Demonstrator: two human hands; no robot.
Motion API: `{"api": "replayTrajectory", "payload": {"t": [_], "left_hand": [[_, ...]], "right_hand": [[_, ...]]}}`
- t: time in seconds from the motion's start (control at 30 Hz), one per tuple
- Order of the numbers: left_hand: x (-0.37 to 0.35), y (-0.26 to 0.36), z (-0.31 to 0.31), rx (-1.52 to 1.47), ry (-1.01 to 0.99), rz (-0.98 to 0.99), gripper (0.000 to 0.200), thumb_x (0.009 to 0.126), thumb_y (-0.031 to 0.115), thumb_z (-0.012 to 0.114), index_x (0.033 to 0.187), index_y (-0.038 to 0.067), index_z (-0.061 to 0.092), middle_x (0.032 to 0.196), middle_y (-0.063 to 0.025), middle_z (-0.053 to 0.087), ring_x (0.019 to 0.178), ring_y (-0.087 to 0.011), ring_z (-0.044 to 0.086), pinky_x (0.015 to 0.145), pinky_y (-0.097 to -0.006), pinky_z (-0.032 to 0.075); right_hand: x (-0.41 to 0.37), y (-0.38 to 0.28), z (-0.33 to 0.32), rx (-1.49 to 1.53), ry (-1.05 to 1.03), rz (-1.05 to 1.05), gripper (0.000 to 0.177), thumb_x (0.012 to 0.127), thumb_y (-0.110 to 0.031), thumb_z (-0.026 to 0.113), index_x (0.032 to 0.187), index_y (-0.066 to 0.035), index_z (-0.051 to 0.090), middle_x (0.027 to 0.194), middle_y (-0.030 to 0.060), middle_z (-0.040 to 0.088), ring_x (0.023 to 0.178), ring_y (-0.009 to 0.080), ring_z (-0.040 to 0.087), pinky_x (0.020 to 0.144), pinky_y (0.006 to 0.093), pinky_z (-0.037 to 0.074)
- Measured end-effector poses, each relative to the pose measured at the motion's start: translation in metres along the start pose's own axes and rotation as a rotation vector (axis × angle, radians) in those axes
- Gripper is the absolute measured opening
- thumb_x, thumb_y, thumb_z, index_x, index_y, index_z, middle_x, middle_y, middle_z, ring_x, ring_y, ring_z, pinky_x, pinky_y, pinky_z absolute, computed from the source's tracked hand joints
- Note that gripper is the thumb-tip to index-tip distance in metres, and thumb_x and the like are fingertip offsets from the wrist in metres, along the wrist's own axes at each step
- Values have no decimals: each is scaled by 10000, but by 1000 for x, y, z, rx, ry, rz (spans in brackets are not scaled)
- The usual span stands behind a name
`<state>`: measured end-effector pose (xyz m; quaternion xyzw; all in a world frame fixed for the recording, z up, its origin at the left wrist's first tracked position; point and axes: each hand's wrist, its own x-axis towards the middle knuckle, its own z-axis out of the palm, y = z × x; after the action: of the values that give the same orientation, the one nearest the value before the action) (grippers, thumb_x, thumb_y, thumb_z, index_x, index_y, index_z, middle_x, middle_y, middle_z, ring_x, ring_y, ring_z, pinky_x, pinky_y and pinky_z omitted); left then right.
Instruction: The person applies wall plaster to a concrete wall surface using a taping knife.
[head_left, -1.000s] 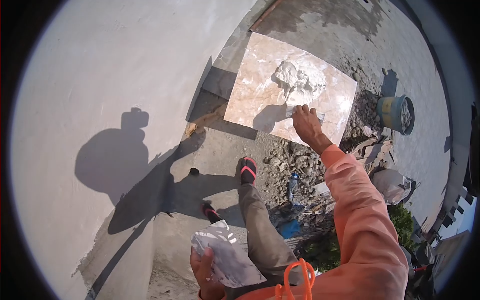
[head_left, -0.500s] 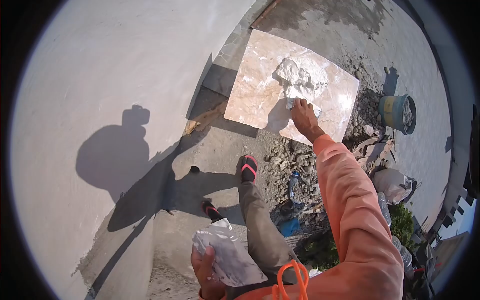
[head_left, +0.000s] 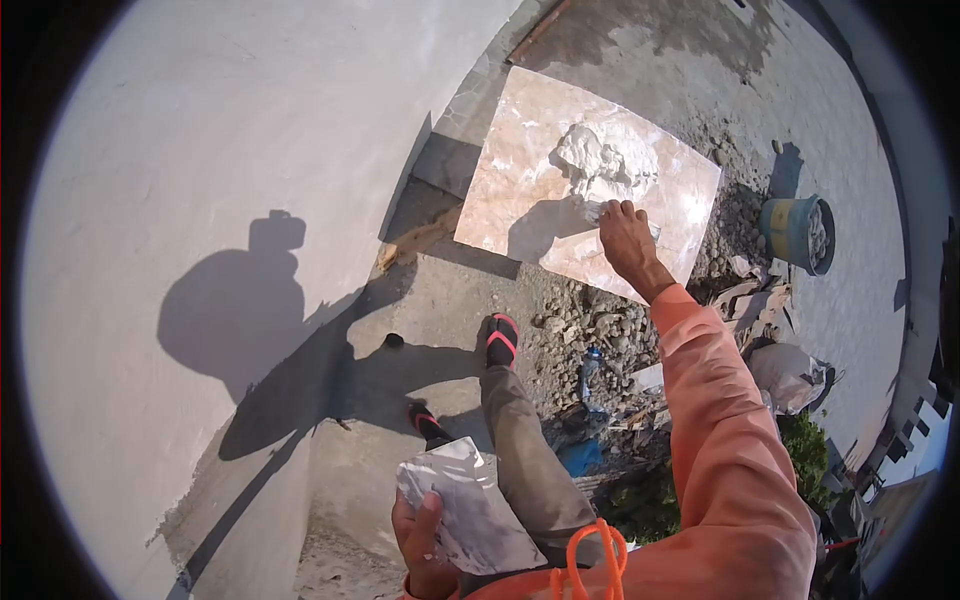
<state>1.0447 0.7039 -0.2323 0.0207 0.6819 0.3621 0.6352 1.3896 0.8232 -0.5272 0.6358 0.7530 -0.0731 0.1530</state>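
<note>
In the head view, my left hand (head_left: 427, 535), low in front of my body, grips a flat rectangular plate (head_left: 475, 505) smeared with grey-white plaster, thumb on top. My right hand (head_left: 630, 242) reaches forward over a square marble-patterned tile (head_left: 490, 205). Its fingers are closed on a wide scraper (head_left: 655, 231); most of that tool is hidden beneath the hand. Just beyond the fingers, a lumpy heap of wet white plaster (head_left: 605, 155) lies on the tile.
A pale plastered wall (head_left: 200, 150) rises on the left, bearing my shadow. A blue-green bucket (head_left: 790, 232) stands at right. Rubble (head_left: 610, 325), a plastic bottle (head_left: 592, 362) and a white sack (head_left: 785, 375) lie beside the tile. My feet in red-strapped sandals (head_left: 502, 340) are below it.
My right hand has shifted slightly right and toward me across the tile, still closed on the scraper. My left hand still holds the plate, seen slightly further right.
</note>
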Motion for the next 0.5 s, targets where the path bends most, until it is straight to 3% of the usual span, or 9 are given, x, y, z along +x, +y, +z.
{"api": "replayTrajectory", "payload": {"t": [0.07, 0.17, 0.27, 0.37, 0.47, 0.5], "left_hand": [[0, -2, -2, 16, -7, -9, 465, 880, 194, 570, 1272, -32, 466, 1045, -89, 615, 882, -160, 614, 800, -263, 488], [-2, -1, 3, 11, 12, -6, 464, 877, 191, 570, 1269, -33, 466, 1032, -91, 618, 873, -161, 616, 798, -269, 491], [-2, 0, -6, 26, -15, -8, 454, 877, 185, 572, 1263, -32, 470, 1023, -92, 620, 862, -159, 618, 792, -271, 496], [-4, 0, 0, -9, 7, -16, 443, 879, 183, 573, 1254, -31, 475, 1019, -96, 622, 858, -156, 619, 780, -270, 500], [-2, -8, -1, -6, -16, -13, 447, 881, 187, 573, 1255, -38, 472, 1029, -101, 624, 864, -159, 622, 779, -271, 503], [-2, -7, -2, -2, -21, -8, 448, 882, 187, 573, 1255, -40, 471, 1031, -102, 625, 867, -160, 623, 779, -272, 503]], "right_hand": [[14, 2, 1, -92, 128, 119, 221, 807, -102, 592, 1002, -18, 652, 1065, 122, 561, 988, 266, 519, 775, 393, 437], [12, -5, 51, -121, -45, -55, 234, 802, -118, 598, 996, 2, 648, 1048, 124, 548, 965, 270, 519, 772, 390, 451], [4, -16, 27, -88, -85, -20, 209, 807, -153, 617, 957, -25, 687, 1054, 100, 563, 988, 251, 518, 742, 400, 440], [11, -19, -7, -152, 132, 95, 196, 810, -154, 611, 939, -29, 689, 1027, 95, 563, 981, 248, 517, 740, 395, 432], [21, -18, 32, -202, 10, -61, 189, 812, -144, 600, 937, -32, 686, 1003, 95, 562, 981, 253, 515, 742, 397, 428], [16, -25, 34, -207, 79, -128, 180, 812, -130, 593, 934, -35, 685, 992, 98, 563, 966, 258, 522, 744, 398, 431]]}}
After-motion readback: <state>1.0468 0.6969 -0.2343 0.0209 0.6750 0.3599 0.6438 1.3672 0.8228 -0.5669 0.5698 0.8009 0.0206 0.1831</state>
